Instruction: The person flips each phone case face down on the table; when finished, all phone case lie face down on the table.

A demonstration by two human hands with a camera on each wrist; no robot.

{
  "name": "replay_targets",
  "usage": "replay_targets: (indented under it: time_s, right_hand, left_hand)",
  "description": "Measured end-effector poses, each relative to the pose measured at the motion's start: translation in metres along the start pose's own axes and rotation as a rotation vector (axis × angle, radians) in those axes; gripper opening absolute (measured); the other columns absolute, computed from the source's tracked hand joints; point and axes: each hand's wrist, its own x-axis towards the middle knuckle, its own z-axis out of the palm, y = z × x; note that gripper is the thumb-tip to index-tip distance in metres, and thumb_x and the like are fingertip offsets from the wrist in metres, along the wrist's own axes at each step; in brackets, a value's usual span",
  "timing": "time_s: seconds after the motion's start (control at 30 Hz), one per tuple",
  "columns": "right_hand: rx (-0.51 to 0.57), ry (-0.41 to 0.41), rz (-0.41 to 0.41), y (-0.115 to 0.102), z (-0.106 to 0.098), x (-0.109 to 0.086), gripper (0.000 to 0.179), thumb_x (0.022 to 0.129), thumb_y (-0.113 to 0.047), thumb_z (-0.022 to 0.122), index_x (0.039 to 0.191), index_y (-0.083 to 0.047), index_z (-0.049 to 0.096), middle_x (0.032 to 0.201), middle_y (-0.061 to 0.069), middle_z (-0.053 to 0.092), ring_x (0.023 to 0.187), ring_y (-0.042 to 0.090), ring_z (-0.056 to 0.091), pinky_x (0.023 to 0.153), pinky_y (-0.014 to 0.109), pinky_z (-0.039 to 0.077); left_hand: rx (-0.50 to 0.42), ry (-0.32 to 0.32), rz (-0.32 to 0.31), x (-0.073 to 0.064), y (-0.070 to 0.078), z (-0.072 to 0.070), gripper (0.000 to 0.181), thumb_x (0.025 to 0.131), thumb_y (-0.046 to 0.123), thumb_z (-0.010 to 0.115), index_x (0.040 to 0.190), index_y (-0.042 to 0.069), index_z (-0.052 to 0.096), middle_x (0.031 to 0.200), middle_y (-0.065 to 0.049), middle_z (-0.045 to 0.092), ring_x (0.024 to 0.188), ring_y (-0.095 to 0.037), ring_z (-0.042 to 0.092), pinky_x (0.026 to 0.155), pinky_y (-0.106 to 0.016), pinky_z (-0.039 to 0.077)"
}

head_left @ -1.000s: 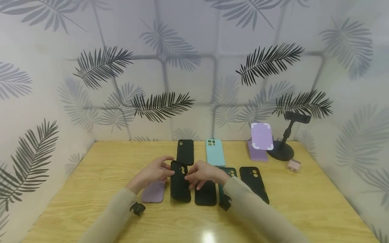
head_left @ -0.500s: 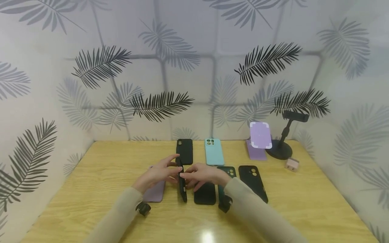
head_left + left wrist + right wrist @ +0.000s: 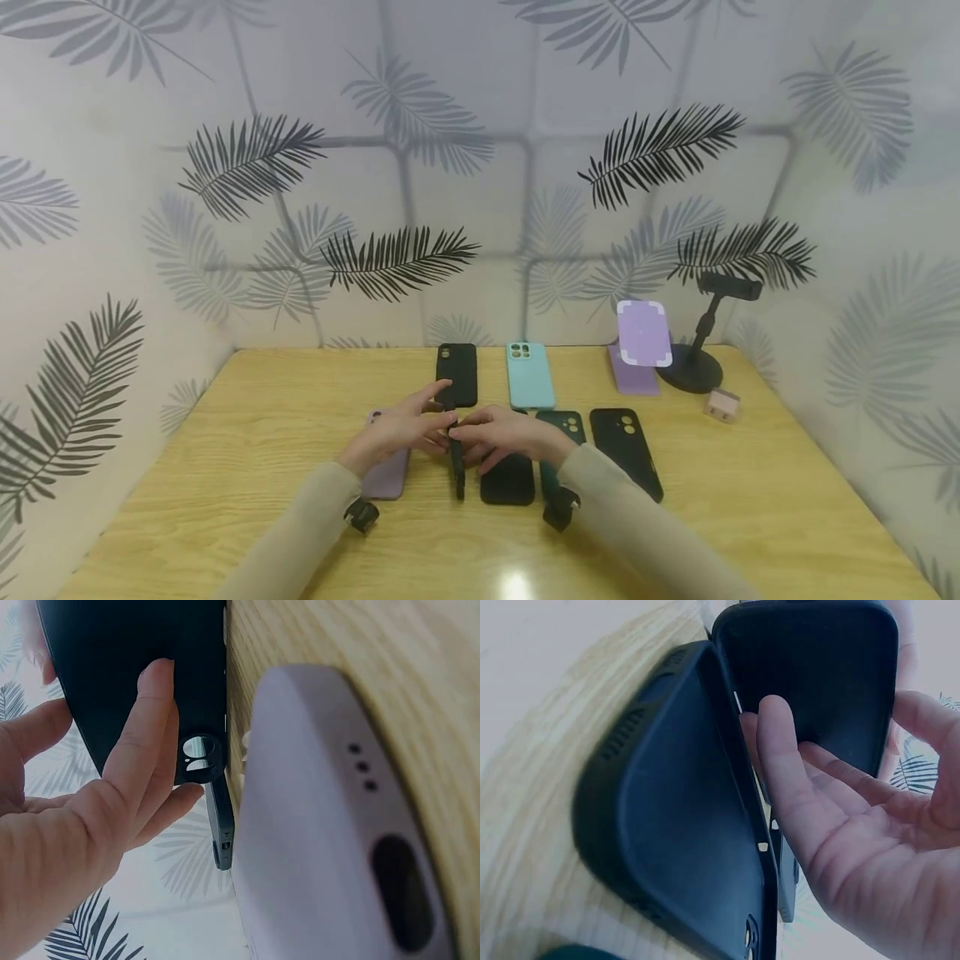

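Note:
A black phone case [image 3: 458, 475] stands on its long edge between my hands. My left hand [image 3: 401, 432] holds it from the left, its fingers flat along the outer face beside the camera cutouts and its thumb at the upper edge in the left wrist view. From the right, my right hand [image 3: 510, 433] grips the same case, thumb on the rim and fingers against the hollow inner side [image 3: 832, 667]. A lavender phone case [image 3: 386, 479] lies below my left hand. Under my right hand rests another black phone case [image 3: 682, 802], hollow side up.
To the right lie a dark green phone case [image 3: 551, 427] and a black one [image 3: 626, 454]. Behind are a black case [image 3: 461, 371] and a light blue case [image 3: 531, 379]. A purple stand [image 3: 645, 333], black phone stand [image 3: 693, 371] and pink charger [image 3: 722, 405] occupy the back right.
The black phone case has turned from leaning with its back toward the head camera to standing on its edge. Both hands have closed in on it, the left moving rightward.

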Motion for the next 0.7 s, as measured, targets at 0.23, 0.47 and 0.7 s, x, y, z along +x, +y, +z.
replay_targets:
  time_s: [0.23,0.47,0.7]
  right_hand:
    - [0.060,0.032,-0.060,0.000,-0.006,-0.006,0.065,0.096,-0.020,0.063,0.150,0.000,0.034,0.115,0.019,0.068,0.094,0.026,0.070,0.077,0.042,0.061]
    - [0.113,0.066,-0.090,0.000,-0.010,-0.012,0.073,0.093,-0.012,0.067,0.153,-0.007,0.027,0.127,0.023,0.062,0.101,0.027,0.069,0.075,0.041,0.062]
    - [0.162,0.080,-0.095,0.001,-0.009,-0.011,0.083,0.091,0.000,0.066,0.156,-0.011,0.016,0.119,0.025,0.066,0.082,0.025,0.071,0.072,0.041,0.062]
  left_hand:
    - [0.036,-0.001,-0.062,0.001,0.001,0.000,0.081,0.098,0.032,0.061,0.159,0.017,0.010,0.156,-0.032,0.021,0.087,-0.030,0.071,0.079,-0.042,0.061]
    - [0.144,0.010,-0.085,0.002,-0.004,-0.002,0.076,0.096,0.028,0.065,0.158,0.018,0.021,0.159,-0.027,0.018,0.087,-0.026,0.071,0.078,-0.039,0.061]
    - [0.175,0.003,-0.081,0.002,-0.004,-0.005,0.067,0.098,0.013,0.061,0.155,0.010,0.027,0.152,-0.028,0.033,0.088,-0.026,0.070,0.079,-0.039,0.061]
